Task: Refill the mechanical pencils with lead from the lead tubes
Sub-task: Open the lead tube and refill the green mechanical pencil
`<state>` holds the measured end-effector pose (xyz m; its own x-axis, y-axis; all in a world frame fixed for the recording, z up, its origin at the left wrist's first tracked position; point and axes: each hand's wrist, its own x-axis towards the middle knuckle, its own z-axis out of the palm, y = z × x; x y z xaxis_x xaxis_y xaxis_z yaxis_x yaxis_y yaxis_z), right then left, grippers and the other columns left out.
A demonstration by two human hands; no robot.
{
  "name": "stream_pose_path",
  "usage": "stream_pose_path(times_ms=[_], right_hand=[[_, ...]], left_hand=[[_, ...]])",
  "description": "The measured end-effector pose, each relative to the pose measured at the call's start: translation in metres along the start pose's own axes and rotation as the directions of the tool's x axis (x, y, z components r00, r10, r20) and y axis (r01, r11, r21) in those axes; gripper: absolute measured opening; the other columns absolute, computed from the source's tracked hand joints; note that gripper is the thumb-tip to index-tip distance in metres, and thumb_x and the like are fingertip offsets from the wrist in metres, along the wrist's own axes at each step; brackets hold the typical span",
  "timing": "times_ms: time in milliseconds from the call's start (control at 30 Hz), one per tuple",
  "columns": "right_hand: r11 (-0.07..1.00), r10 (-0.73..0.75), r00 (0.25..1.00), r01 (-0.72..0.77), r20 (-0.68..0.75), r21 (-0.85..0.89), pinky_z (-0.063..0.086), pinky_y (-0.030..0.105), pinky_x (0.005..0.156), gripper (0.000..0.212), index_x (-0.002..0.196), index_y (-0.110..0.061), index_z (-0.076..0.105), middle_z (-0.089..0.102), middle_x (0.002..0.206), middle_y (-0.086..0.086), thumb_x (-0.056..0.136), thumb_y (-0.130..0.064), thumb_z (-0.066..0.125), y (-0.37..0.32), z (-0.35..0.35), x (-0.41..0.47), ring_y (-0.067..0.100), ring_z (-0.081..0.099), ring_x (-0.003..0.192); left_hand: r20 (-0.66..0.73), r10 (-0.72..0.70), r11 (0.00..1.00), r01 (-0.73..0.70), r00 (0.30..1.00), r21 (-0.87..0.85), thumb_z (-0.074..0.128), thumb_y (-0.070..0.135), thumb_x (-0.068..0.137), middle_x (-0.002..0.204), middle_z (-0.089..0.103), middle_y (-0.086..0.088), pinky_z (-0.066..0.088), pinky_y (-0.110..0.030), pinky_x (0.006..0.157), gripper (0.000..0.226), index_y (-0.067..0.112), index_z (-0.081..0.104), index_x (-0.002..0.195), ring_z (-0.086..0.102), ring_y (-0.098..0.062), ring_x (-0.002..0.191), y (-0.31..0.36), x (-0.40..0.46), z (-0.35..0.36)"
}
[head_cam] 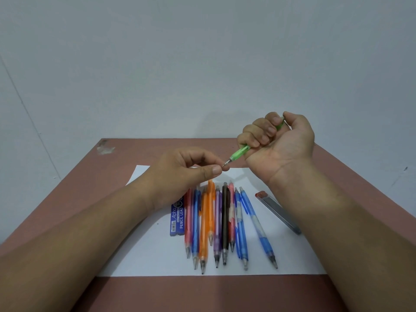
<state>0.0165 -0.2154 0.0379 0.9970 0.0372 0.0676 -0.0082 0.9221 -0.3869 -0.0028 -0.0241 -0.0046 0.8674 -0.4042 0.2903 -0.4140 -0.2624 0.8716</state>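
Overhead, from the head view, the right hand (278, 137) curls its fingers round a translucent green mechanical pencil (239, 152), raised above the reddish-brown table (135, 152), tip pointing down-left. The left hand (186, 170) pinches thumb and forefinger together right at that metal tip; whether lead sits between them is too small to tell. Below, on a white sheet of paper (157, 255), lie a row of coloured plastic mechanical pencils (221, 224), a blue flat lead box (177, 218) at its left, and a clear red-capped lead tube (278, 209) to its right.
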Motion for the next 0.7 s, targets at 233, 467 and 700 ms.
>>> stream_pose_path(times_ms=[233,467,700], right_hand=[[1.0,0.009,1.0,-0.009,-0.002,-0.003,0.022,0.023,0.045,0.035,0.059,-0.018,0.038,0.024,0.057,-0.004,0.092,-0.03,0.036,0.0016,0.0016,-0.0006,0.014,0.019,0.045],[1.0,0.018,1.0,-0.018,0.0,0.006,0.022,0.024,0.044,0.036,0.059,-0.018,0.038,0.024,0.057,-0.005,0.092,-0.031,0.036,0.0029,0.0005,-0.0017,0.014,0.019,0.045],[1.0,0.029,1.0,-0.029,0.006,0.008,0.023,0.024,0.044,0.037,0.059,-0.018,0.037,0.025,0.058,-0.004,0.092,-0.034,0.038,0.0049,-0.0005,-0.0021,0.014,0.019,0.045]], left_hand=[[-0.017,0.006,1.0,-0.006,1.0,-0.024,0.07,0.057,0.073,0.1,0.076,0.003,0.05,-0.06,0.1,0.025,0.038,0.078,0.087,0.07,-0.021,0.102,-0.0006,0.0005,0.0008],[-0.028,-0.01,1.0,0.01,1.0,-0.007,0.072,0.045,0.078,0.098,0.077,0.004,0.051,-0.055,0.1,0.017,0.034,0.079,0.09,0.07,-0.018,0.102,0.0004,0.0011,0.0008],[-0.03,-0.038,0.999,0.038,0.999,-0.026,0.069,0.044,0.077,0.098,0.077,0.006,0.051,-0.052,0.101,0.019,0.032,0.079,0.088,0.07,-0.015,0.101,0.0038,-0.0008,0.0013]])
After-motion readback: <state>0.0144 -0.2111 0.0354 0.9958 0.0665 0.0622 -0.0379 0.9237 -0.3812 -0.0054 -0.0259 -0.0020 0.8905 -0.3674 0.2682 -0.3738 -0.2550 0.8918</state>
